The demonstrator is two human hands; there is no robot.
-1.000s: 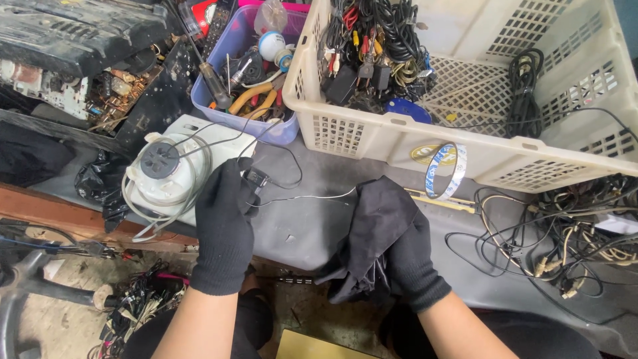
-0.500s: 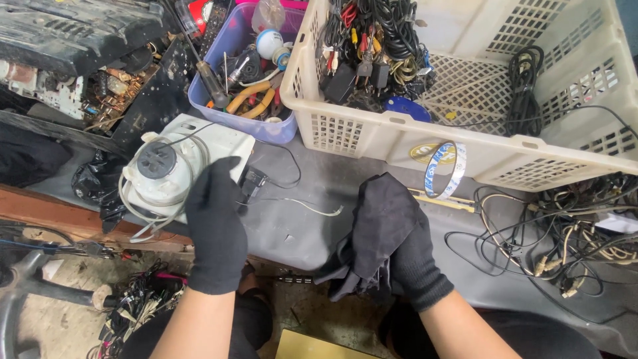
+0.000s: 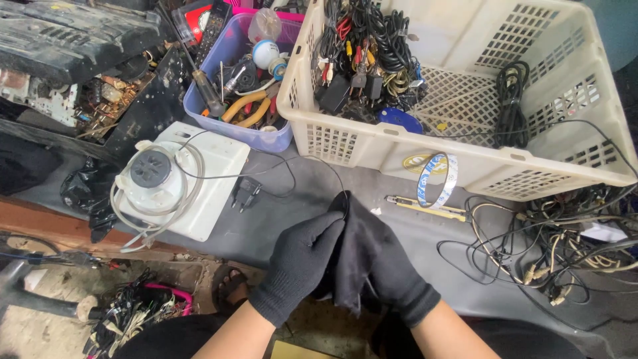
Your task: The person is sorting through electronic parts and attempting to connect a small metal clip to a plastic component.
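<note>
Grey and cluttered, the desk (image 3: pixel 266 233) carries a cream basket (image 3: pixel 465 159) of cables at the far right and a white appliance (image 3: pixel 176 179) at the left. Near the front edge, both gloved hands meet over a black cloth (image 3: pixel 362 256). Left hand (image 3: pixel 299 266) closes its grip on the cloth's left fold; right hand (image 3: pixel 392 279) clutches it from the right. A thin black wire (image 3: pixel 335 176) runs down into the cloth's far tip.
</note>
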